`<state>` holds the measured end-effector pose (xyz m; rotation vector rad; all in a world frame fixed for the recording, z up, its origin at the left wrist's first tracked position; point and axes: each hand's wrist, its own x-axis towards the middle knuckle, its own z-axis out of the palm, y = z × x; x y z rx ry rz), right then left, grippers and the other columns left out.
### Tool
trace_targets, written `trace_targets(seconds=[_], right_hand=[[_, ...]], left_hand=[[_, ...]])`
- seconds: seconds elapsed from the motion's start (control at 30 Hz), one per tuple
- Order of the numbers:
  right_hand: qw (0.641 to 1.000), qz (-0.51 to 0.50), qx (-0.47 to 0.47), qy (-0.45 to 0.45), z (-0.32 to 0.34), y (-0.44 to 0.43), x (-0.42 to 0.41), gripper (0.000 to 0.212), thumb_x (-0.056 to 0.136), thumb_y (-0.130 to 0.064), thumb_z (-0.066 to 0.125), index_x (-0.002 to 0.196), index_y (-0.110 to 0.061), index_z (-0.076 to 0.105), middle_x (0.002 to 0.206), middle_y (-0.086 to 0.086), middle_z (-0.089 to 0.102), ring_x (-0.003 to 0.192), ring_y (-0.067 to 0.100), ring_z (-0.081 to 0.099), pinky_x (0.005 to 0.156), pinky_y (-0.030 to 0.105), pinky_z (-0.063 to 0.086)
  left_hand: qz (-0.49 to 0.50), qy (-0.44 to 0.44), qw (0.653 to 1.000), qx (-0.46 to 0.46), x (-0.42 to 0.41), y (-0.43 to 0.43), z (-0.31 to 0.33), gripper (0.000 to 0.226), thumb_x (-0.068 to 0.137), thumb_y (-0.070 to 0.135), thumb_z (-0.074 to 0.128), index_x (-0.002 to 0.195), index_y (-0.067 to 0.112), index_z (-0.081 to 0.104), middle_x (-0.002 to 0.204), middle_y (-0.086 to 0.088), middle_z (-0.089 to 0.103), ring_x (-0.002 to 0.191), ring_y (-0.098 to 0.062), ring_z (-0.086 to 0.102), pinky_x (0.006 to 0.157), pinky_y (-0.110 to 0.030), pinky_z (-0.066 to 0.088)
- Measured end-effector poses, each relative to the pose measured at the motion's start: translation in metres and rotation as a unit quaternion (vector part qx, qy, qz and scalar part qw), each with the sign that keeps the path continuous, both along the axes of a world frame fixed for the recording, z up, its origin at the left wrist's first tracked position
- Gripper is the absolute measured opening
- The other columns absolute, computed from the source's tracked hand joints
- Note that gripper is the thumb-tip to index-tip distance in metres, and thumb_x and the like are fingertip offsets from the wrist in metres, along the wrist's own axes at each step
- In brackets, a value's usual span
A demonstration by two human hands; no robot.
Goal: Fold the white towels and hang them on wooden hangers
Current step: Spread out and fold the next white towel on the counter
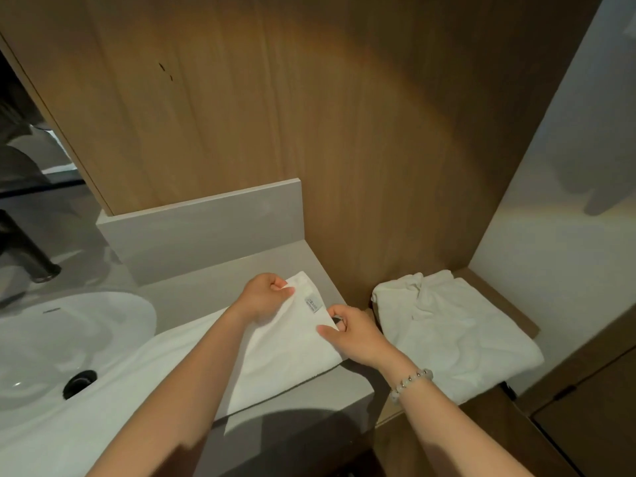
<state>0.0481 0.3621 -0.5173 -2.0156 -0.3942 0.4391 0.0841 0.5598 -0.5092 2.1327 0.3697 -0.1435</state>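
Two towels noted. Entry 1, nearer towel point(285, 346): lies flat on grey bench point(192, 297) at 6 o'clock, trailing toward sink point(69, 339) at 9. Left hand point(265, 297) pinches far corner at 12 of the cloth; right hand point(354, 335) pinches edge at 3, beside label point(314, 304). Probably gripped at both ends to keep the edge square for folding. Entry 2, second towel point(457, 332): sits folded on wooden shelf point(512, 308) at 3 o'clock. No hangers seen.
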Motion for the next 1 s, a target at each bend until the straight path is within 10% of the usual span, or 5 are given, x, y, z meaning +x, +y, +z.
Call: trace_targets(seconds=[0.33, 0.5, 0.73, 1.0], right_hand=[[0.992, 0.009, -0.114, -0.044, -0.007, -0.012, 0.007, 0.023, 0.096, -0.037, 0.047, 0.076, -0.026, 0.050, 0.074, -0.009, 0.053, 0.070, 0.008, 0.051, 0.071, 0.031, 0.047], [0.993, 0.021, -0.116, -0.019, -0.006, -0.014, 0.007, 0.020, 0.081, -0.036, 0.071, 0.074, -0.027, 0.054, 0.074, -0.013, 0.054, 0.072, 0.009, 0.057, 0.068, 0.020, 0.048], [0.997, -0.015, -0.001, 0.081, -0.005, -0.022, 0.008, 0.020, 0.081, -0.025, 0.073, 0.067, -0.019, 0.059, 0.077, -0.004, 0.063, 0.078, 0.015, 0.064, 0.072, 0.022, 0.053], [0.981, -0.056, -0.183, 0.018, -0.011, -0.018, 0.003, 0.019, 0.084, -0.037, 0.069, 0.070, -0.030, 0.058, 0.070, -0.013, 0.056, 0.071, 0.008, 0.055, 0.077, 0.024, 0.047]], left_hand=[[-0.008, -0.018, 0.986, 0.166, 0.018, 0.007, -0.016, 0.012, 0.095, 0.022, 0.052, 0.087, 0.014, 0.047, 0.095, -0.008, 0.060, 0.094, -0.027, 0.055, 0.074, -0.027, 0.036], [0.001, -0.001, 0.978, 0.209, 0.027, 0.003, -0.017, 0.012, 0.094, 0.025, 0.053, 0.089, 0.015, 0.048, 0.106, -0.013, 0.063, 0.099, -0.031, 0.057, 0.080, -0.032, 0.042], [0.019, -0.007, 0.960, 0.280, 0.025, -0.009, -0.017, 0.019, 0.095, 0.026, 0.051, 0.106, 0.012, 0.056, 0.111, -0.009, 0.064, 0.105, -0.030, 0.057, 0.076, -0.030, 0.039], [0.086, 0.070, 0.959, 0.262, 0.030, -0.024, -0.010, 0.022, 0.096, 0.033, 0.051, 0.108, 0.016, 0.058, 0.116, -0.007, 0.060, 0.112, -0.029, 0.054, 0.107, -0.047, 0.026]])
